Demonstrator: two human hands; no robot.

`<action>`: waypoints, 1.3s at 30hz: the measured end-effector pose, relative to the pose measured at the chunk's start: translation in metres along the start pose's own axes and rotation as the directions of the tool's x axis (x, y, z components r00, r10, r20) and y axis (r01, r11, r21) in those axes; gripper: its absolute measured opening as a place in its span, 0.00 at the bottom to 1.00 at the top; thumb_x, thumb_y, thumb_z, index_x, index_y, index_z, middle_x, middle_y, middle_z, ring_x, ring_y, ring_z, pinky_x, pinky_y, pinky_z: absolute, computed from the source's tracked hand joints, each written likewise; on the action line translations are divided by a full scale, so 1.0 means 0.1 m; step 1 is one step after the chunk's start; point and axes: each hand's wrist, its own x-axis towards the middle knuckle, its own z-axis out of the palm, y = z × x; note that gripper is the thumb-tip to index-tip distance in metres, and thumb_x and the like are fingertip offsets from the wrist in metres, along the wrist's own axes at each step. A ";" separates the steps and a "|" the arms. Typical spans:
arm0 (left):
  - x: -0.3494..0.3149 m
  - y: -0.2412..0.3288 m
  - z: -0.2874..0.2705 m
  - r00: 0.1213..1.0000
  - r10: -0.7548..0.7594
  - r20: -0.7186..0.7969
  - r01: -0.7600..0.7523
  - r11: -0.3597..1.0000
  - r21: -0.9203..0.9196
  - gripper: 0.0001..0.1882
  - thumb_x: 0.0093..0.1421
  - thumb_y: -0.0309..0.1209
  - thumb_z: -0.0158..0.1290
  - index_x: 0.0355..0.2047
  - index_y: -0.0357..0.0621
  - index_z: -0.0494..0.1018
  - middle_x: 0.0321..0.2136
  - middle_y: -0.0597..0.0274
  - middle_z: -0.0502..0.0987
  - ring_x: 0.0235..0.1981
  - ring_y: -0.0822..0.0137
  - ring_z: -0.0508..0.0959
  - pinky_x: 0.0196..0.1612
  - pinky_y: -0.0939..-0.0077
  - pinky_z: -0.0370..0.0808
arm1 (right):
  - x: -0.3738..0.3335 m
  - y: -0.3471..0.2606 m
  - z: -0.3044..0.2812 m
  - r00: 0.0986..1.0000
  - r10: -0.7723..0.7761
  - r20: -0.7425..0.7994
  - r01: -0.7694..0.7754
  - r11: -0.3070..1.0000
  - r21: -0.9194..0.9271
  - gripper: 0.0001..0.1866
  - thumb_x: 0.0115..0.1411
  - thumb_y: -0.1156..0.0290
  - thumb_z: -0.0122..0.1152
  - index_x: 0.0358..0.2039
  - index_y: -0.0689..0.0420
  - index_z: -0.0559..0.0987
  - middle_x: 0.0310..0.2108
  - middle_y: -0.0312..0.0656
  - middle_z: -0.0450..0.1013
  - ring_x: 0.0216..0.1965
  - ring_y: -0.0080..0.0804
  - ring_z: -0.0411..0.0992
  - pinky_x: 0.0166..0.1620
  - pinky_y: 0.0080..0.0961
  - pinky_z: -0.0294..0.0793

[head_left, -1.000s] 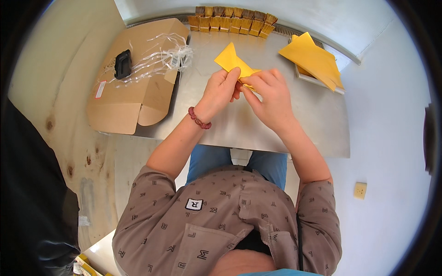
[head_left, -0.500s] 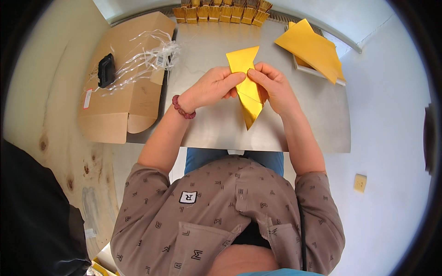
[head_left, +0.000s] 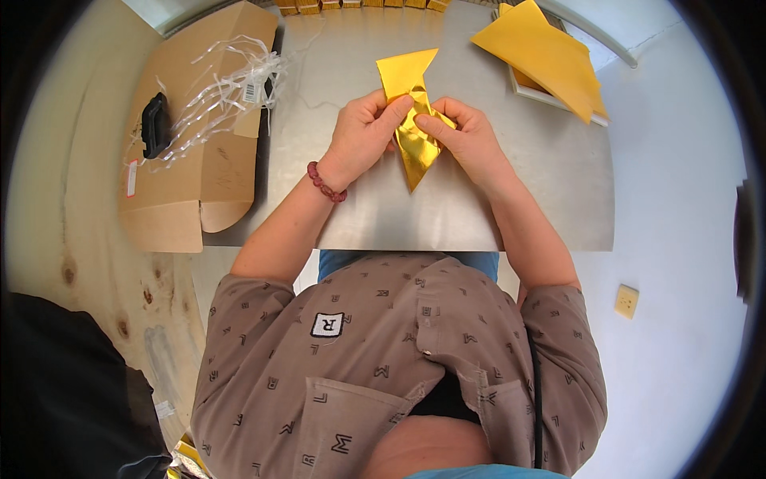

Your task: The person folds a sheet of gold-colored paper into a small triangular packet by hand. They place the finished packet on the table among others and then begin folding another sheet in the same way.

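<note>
A folded sheet of shiny gold paper (head_left: pixel 417 144) is held up over the metal table, with one pointed end toward me and a wide slanted end away from me. My left hand (head_left: pixel 369 132) pinches its left edge, thumb on top near the middle. On the other side my right hand (head_left: pixel 469 140) grips the lower right part, its thumb pressed on the paper and its fingers behind. The fingers under the paper are mostly hidden. Creases and a raised flap show between the two thumbs.
The metal table (head_left: pixel 335 72) carries a cardboard box (head_left: pixel 227 172) at left, with clear plastic strips (head_left: pixel 231 88) and a black plastic piece (head_left: pixel 156 125) on it. Gold sheets (head_left: pixel 542 52) lie stacked at the far right. Tied gold bundles (head_left: pixel 351 4) line the back edge.
The paper has turned slightly, and a flap at its middle right now stands up. My right thumb has shifted lower on the paper. The head view has shifted a little.
</note>
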 end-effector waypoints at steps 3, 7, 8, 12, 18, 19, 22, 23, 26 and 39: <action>-0.01 -0.04 -0.01 0.998 -0.030 0.054 0.034 0.996 -0.083 0.15 0.74 0.40 0.53 0.46 0.42 0.80 0.32 0.71 0.82 0.24 0.83 0.77 0.26 0.88 0.74 | 0.02 0.02 -0.01 1.000 0.009 -0.011 -0.009 1.000 0.010 0.07 0.68 0.67 0.66 0.38 0.58 0.82 0.33 0.29 0.78 0.33 0.14 0.71 0.39 0.15 0.71; -0.06 -0.08 -0.04 0.991 -0.045 0.123 0.056 0.994 -0.089 0.15 0.74 0.40 0.54 0.46 0.40 0.79 0.31 0.70 0.82 0.24 0.83 0.77 0.26 0.88 0.74 | 0.01 0.02 0.01 0.998 0.043 -0.040 -0.040 0.997 0.068 0.08 0.67 0.66 0.67 0.37 0.58 0.82 0.31 0.30 0.78 0.31 0.14 0.71 0.36 0.16 0.71; -0.07 -0.08 -0.05 0.989 -0.055 0.139 0.066 0.995 -0.074 0.14 0.74 0.40 0.54 0.46 0.40 0.78 0.31 0.69 0.82 0.24 0.83 0.77 0.26 0.88 0.74 | -0.01 0.02 0.01 0.999 0.046 -0.022 -0.045 0.998 0.047 0.08 0.67 0.66 0.67 0.37 0.58 0.83 0.31 0.30 0.78 0.30 0.15 0.71 0.35 0.16 0.72; -0.08 -0.07 -0.05 0.995 -0.004 0.103 0.013 0.996 -0.088 0.13 0.74 0.38 0.53 0.46 0.40 0.78 0.31 0.69 0.81 0.23 0.83 0.77 0.25 0.88 0.74 | -0.07 0.02 0.02 0.998 0.067 0.002 -0.067 0.998 0.007 0.10 0.68 0.64 0.66 0.37 0.58 0.83 0.30 0.32 0.79 0.27 0.17 0.72 0.33 0.16 0.72; -0.12 -0.04 -0.02 0.987 -0.047 0.157 0.066 0.990 -0.123 0.12 0.74 0.38 0.53 0.46 0.41 0.77 0.30 0.70 0.80 0.21 0.84 0.74 0.23 0.89 0.71 | -0.11 0.02 0.00 0.998 0.061 -0.023 -0.061 0.998 0.000 0.12 0.69 0.63 0.64 0.45 0.59 0.82 0.33 0.34 0.79 0.28 0.18 0.73 0.35 0.17 0.75; -0.12 -0.03 -0.03 0.988 -0.035 0.148 0.058 0.987 -0.151 0.12 0.74 0.38 0.54 0.46 0.41 0.77 0.30 0.70 0.80 0.20 0.84 0.74 0.23 0.89 0.71 | -0.14 0.02 0.01 0.998 0.055 -0.017 -0.055 0.998 0.016 0.13 0.69 0.64 0.63 0.46 0.60 0.81 0.35 0.35 0.79 0.29 0.18 0.74 0.36 0.18 0.75; -0.12 0.01 -0.07 0.991 -0.036 0.128 0.060 0.980 -0.188 0.11 0.74 0.37 0.55 0.46 0.42 0.77 0.30 0.70 0.80 0.19 0.85 0.72 0.21 0.89 0.69 | -0.26 0.05 0.04 0.973 -0.126 -0.192 0.132 0.991 0.019 0.14 0.70 0.68 0.60 0.52 0.62 0.79 0.40 0.37 0.79 0.36 0.21 0.76 0.42 0.20 0.77; -0.12 0.01 -0.07 0.992 -0.042 0.123 0.065 0.979 -0.194 0.11 0.73 0.37 0.55 0.46 0.42 0.77 0.29 0.70 0.80 0.18 0.85 0.72 0.21 0.89 0.68 | -0.30 0.06 0.05 0.963 -0.179 -0.203 0.181 0.983 -0.008 0.14 0.69 0.71 0.60 0.53 0.61 0.80 0.41 0.37 0.79 0.38 0.21 0.77 0.43 0.21 0.77; -0.12 0.02 -0.05 0.989 -0.054 0.141 0.081 0.978 -0.192 0.11 0.73 0.36 0.56 0.46 0.41 0.77 0.28 0.71 0.80 0.18 0.85 0.71 0.20 0.89 0.67 | -0.36 0.08 0.06 0.915 -0.351 -0.198 0.322 0.933 -0.162 0.16 0.66 0.77 0.59 0.54 0.59 0.81 0.43 0.38 0.80 0.43 0.24 0.78 0.48 0.22 0.78; -0.24 0.08 0.01 0.970 0.240 0.032 -0.230 0.957 -0.177 0.08 0.70 0.26 0.53 0.47 0.40 0.70 0.38 0.61 0.81 0.28 0.76 0.81 0.28 0.82 0.75 | -0.37 0.13 -0.03 0.880 -0.435 -0.192 0.410 0.899 -0.156 0.13 0.66 0.81 0.60 0.49 0.60 0.85 0.48 0.38 0.80 0.48 0.26 0.77 0.54 0.23 0.75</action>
